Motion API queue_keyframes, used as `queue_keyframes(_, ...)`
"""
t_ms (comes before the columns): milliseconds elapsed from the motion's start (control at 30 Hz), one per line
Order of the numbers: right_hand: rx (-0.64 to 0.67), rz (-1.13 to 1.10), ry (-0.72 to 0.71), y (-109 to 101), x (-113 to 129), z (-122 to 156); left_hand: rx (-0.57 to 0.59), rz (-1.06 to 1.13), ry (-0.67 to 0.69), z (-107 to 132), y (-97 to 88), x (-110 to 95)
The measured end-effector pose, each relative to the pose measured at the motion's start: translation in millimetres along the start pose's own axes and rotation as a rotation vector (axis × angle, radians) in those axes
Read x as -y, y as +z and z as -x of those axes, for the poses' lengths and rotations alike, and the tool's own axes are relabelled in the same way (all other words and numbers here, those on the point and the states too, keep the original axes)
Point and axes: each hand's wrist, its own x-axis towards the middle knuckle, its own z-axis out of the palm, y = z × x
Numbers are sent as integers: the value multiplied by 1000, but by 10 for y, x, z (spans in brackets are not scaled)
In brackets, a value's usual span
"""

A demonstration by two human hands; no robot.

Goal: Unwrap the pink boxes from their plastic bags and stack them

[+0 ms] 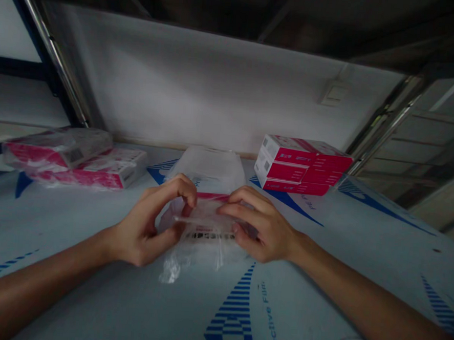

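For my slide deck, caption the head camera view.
Left hand and right hand pinch a clear plastic bag, red boxes behind.

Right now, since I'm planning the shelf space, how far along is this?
Done: two pink packages at far left look wrapped in plastic. In hand: the left hand and right hand grip the top of a clear bag. Remaining: the red boxes at right look unwrapped, and a whitish bag lies behind.
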Motion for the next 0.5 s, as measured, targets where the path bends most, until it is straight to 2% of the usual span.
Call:
queue_keyframes(133,34,-28,2,-15,1,1,105,-241,186,-45,-41,-22)
queue_keyframes(200,60,-30,-18,-26,3,-3,79,-307,205,-54,-40,-29)
queue_keyframes(267,79,-13,-50,-36,11,-13,25,-264,162,-57,-38,-18)
queue_keyframes(333,83,17,-71,-41,24,-28,-30,-76,86,-63,-50,6)
queue_keyframes(400,79,35,-68,-39,38,-39,-75,235,-16,-79,-81,20)
queue_keyframes(500,61,17,-49,-21,54,-42,-50,608,-196,-110,-151,-23)
